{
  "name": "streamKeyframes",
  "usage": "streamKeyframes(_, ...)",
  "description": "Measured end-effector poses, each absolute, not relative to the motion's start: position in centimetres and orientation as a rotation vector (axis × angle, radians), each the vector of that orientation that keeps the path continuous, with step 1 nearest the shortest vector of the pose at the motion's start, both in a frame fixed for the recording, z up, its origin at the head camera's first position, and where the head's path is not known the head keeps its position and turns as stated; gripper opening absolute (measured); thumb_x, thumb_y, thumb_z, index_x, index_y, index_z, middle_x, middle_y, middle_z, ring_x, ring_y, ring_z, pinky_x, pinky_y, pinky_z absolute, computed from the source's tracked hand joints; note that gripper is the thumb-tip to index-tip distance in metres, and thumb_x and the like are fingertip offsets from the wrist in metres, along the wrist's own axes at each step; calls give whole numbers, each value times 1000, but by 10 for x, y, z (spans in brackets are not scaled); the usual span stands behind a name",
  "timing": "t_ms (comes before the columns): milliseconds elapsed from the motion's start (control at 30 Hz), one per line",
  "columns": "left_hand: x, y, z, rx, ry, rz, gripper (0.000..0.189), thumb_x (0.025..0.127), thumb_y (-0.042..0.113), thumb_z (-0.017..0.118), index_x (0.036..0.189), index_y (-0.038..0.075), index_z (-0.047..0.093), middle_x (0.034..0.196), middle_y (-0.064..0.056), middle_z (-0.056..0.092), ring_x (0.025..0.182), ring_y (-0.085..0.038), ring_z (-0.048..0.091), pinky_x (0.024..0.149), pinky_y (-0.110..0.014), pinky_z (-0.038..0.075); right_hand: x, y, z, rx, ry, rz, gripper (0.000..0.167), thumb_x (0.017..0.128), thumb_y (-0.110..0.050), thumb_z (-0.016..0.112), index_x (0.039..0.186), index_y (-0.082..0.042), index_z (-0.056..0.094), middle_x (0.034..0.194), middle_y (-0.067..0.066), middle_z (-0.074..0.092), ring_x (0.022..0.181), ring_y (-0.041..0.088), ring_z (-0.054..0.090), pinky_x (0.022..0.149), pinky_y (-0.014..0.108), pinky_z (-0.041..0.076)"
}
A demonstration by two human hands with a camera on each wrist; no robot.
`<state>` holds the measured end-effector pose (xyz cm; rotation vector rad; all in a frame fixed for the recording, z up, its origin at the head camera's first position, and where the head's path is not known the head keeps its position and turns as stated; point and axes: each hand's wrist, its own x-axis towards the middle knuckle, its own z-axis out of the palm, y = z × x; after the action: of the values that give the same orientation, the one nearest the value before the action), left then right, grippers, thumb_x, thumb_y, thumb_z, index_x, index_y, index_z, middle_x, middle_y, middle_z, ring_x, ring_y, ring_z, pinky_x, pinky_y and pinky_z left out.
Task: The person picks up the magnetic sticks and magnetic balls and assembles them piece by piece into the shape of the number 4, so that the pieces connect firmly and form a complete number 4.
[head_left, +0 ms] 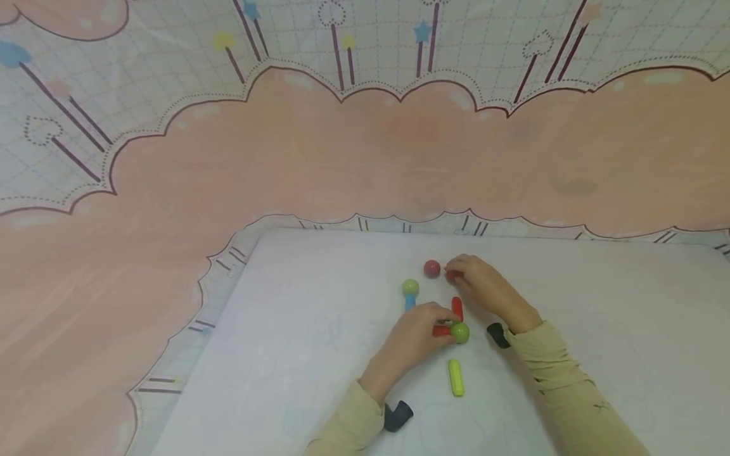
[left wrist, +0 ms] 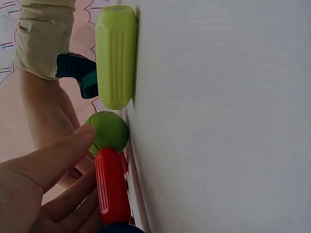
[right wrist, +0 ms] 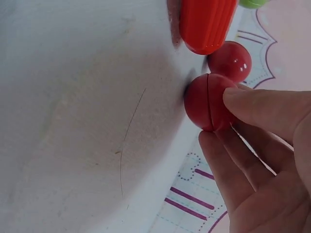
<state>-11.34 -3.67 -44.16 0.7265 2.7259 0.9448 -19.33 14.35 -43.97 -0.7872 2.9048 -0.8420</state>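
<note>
My left hand [head_left: 412, 335] pinches a green ball [head_left: 459, 332] joined to the end of a red ridged rod [left wrist: 112, 187]. The thumb lies on the ball's side. At the rod's other end, a dark blue piece [left wrist: 121, 228] shows at the bottom of the left wrist view. Farther off, my right hand [head_left: 487, 291] holds a red ball [right wrist: 198, 103] with a seam line between thumb and fingers. Close beside it rests a second red ball [head_left: 431, 269]. Another red rod [head_left: 457, 308] lies between the two hands.
Left of the hands, a lighter green ball [head_left: 410, 287] sits at the end of a blue rod [head_left: 410, 303], partly hidden by the left hand. A yellow-green rod [head_left: 456, 378] lies nearer on the white table [head_left: 256, 354]. Dark wrist devices [head_left: 398, 416] show at both cuffs.
</note>
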Motion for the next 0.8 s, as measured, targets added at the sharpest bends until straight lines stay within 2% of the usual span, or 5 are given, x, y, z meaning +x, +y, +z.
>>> streamKeyframes(267,-116,-32,-443,698,2710,901,30,86,24,79,115,20,74,93,12,66,79,-2,51,76,-12,46,-193,146,-440,-787,2903,-881,19,91,4,65,109,2,71,103,13,72,104,32,65,97,50,51)
streamKeyframes(467,-118,-31,-441,688,2677,902,31,87,24,78,118,20,74,100,12,70,81,-1,51,78,-13,46,-193,146,-438,-757,2893,-928,20,91,3,66,110,3,71,103,13,72,103,32,66,96,50,51)
streamKeyframes(667,-119,-30,-440,675,2664,898,30,87,25,77,117,21,74,96,12,69,79,0,51,76,-12,45,-193,148,-438,-733,2889,-936,23,91,3,66,114,3,70,106,14,72,105,33,65,97,52,51)
streamKeyframes(800,-118,-29,-441,679,2672,901,29,87,23,78,116,21,75,101,12,72,81,1,53,81,-13,47,-193,150,-440,-699,2869,-967,24,91,2,66,114,2,70,106,14,72,104,33,66,97,52,51)
